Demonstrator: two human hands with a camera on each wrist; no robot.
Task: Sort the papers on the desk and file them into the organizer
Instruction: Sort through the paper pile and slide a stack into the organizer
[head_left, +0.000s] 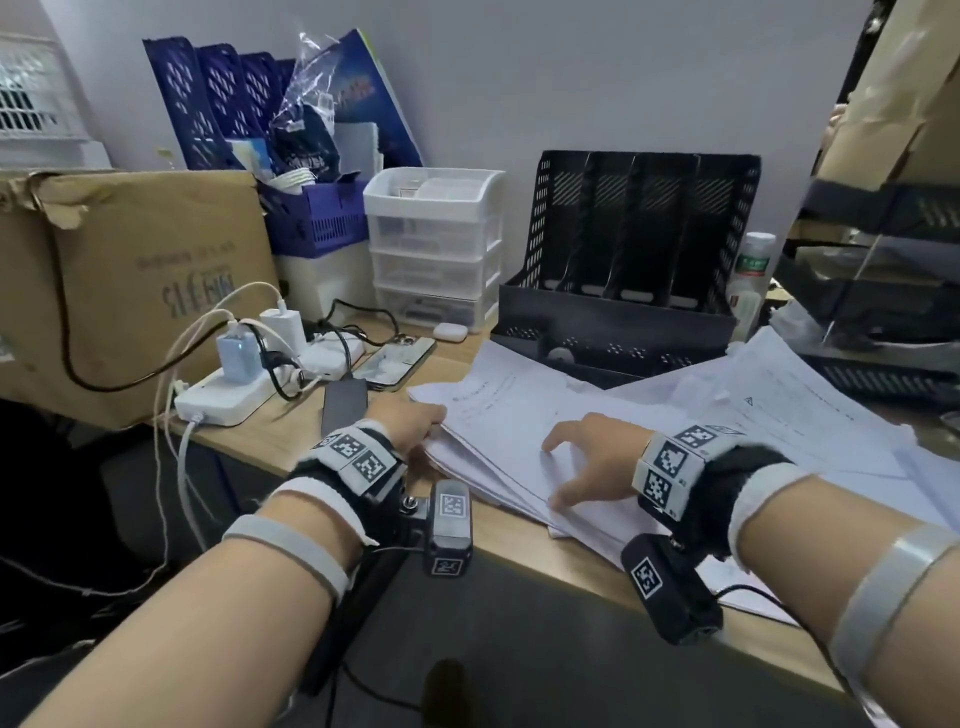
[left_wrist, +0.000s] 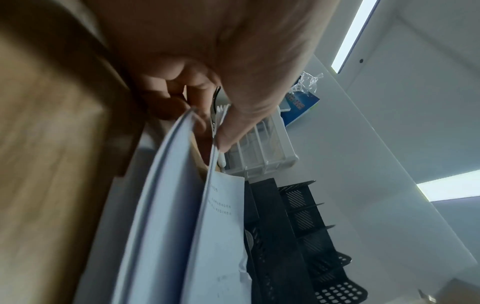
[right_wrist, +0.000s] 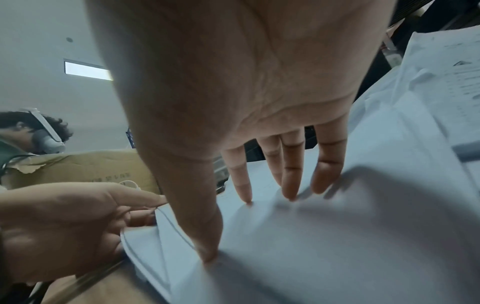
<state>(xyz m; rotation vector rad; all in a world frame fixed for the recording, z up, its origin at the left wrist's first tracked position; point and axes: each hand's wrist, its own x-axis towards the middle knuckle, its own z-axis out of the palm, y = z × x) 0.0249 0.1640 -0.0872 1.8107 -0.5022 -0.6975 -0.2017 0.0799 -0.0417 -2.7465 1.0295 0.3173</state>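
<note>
A loose stack of white printed paper sheets (head_left: 519, 447) lies fanned across the near right part of the light wood-grain bench (head_left: 270, 441), its near edge overhanging the bench front. The right hand (head_left: 597, 457) lies palm down on top of the stack, its fingers (right_wrist: 291, 181) straight and spread, the tips pressing the top sheet. The left hand (head_left: 410, 421) is at the stack's left edge; in the left wrist view its thumb and fingers (left_wrist: 182, 102) pinch the edges of a few sheets, with others fanning apart beside them.

Just behind the papers stands the black perforated plastic file organizer (head_left: 628, 260) with four upright slots, its base touching the far sheets. To its left is a white translucent plastic drawer unit (head_left: 434, 249), then a blue perforated file rack (head_left: 218, 104) stuffed with a blue booklet and crinkled clear plastic. A torn brown cardboard box (head_left: 124, 291) fills the far left of the bench. In front of it a white power strip (head_left: 228, 395) carries chargers and tangled cables, with a dark phone (head_left: 344, 402) lying near the left hand. At the right edge stacked black mesh trays (head_left: 883, 291) hold brown envelopes. A plain pale grey wall (head_left: 571, 78) runs behind everything.
</note>
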